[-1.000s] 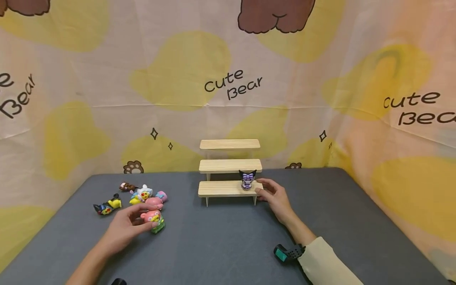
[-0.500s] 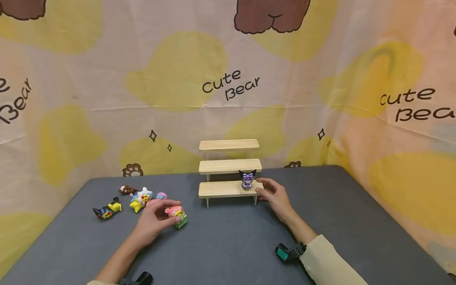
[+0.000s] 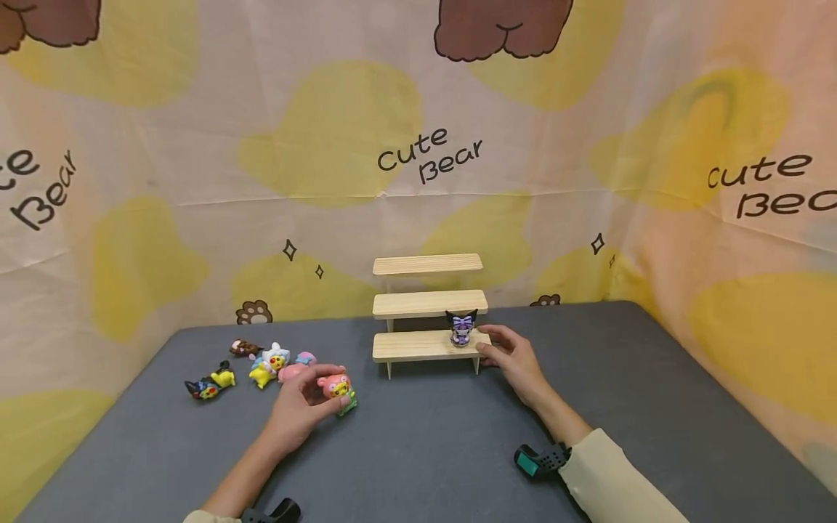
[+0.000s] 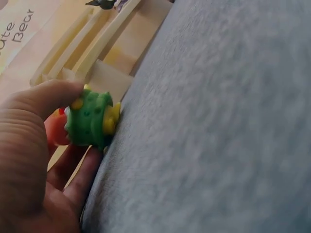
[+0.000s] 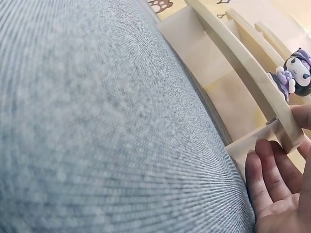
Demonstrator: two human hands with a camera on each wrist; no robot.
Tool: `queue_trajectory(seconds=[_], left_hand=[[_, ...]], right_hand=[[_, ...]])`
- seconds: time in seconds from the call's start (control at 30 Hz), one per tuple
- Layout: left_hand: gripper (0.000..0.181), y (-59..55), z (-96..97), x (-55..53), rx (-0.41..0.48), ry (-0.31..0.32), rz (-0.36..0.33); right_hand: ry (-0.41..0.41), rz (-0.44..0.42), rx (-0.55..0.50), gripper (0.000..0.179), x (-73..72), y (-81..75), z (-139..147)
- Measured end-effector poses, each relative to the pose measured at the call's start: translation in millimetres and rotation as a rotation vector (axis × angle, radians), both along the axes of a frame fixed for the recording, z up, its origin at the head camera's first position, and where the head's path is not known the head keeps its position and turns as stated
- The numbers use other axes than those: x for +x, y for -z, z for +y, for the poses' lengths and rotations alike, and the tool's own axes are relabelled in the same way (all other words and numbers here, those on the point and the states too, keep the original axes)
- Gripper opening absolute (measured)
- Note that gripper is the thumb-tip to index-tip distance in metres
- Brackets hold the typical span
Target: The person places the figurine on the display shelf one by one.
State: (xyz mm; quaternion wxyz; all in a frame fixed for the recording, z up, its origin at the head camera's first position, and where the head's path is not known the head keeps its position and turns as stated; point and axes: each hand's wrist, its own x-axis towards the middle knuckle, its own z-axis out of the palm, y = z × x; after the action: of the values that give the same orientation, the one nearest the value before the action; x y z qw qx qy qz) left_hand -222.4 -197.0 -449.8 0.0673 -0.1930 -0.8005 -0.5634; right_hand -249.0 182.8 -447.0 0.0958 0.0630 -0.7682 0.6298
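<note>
My left hand [image 3: 297, 407] pinches a small toy figurine [image 3: 336, 386] with a pink head and a green body, between thumb and fingers. In the left wrist view, the figurine's green, knobbly lower part [image 4: 90, 119] shows near the grey tabletop. My right hand [image 3: 516, 363] grips the right end of the lowest step of a three-tier wooden display stand [image 3: 418, 347]. Its thumb lies at the step's top edge, with the other fingers [image 5: 269, 170] below, by the leg. Close to that thumb, a black-and-purple figurine [image 3: 461, 329] stands upright on the lowest step.
Several more figurines lie at the left: a brown one [image 3: 245, 348], a white-and-yellow one [image 3: 271, 363], a pink one [image 3: 290, 372] partly behind my left hand, and a dark-and-yellow one [image 3: 211, 383]. A printed cloth backdrop [image 3: 340, 131] rises behind the grey table [image 3: 418, 450].
My left hand has carried the pink-and-green figurine rightward, away from the other figurines and closer to the stand. The right hand keeps its place at the lowest step.
</note>
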Motion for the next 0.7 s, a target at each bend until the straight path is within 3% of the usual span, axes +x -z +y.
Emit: queue_trajectory(seconds=[0.7], left_hand=[[0.035,1.3,5.7,2.8,0.031,-0.008,0.000]], right_hand=[[0.016,-0.007,0.013,0.041,-0.2,0.3,-0.8]])
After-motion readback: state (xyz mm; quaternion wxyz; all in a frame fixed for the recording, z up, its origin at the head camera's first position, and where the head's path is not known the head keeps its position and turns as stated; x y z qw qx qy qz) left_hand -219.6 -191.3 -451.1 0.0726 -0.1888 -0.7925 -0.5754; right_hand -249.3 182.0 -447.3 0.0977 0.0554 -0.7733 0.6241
